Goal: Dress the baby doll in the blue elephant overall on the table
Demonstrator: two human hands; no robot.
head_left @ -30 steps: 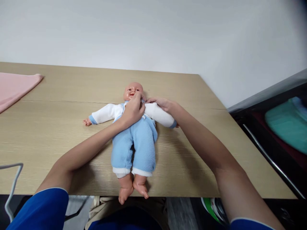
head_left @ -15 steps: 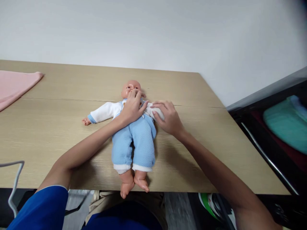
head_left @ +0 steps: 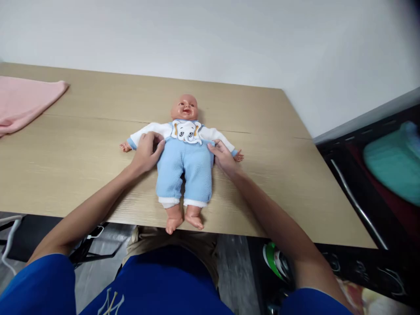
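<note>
A baby doll [head_left: 186, 108] lies on its back with its feet at the table's front edge. Its outfit [head_left: 183, 164] has light blue trousers, white sleeves and a white elephant face [head_left: 187, 132] on the chest. My left hand [head_left: 146, 152] is at the outfit's left side by the waist, fingers curled and thumb against the blue cloth. Opposite it, my right hand [head_left: 225, 157] pinches the right edge of the trousers near the waist. The doll's arms stretch out to both sides, and parts of the sleeves are behind my hands.
A pink cloth [head_left: 29, 100] lies at the table's [head_left: 278, 188] far left. Beyond the table is a white wall. To the right, a black-framed item [head_left: 357, 201] stands with a teal bundle [head_left: 393, 162] on it. A green-and-white round object [head_left: 274, 261] is below the table edge.
My left hand has moved from the doll's chest to its left side, uncovering the elephant face. My right hand has left the doll's arm for the waist. The view has tilted down.
</note>
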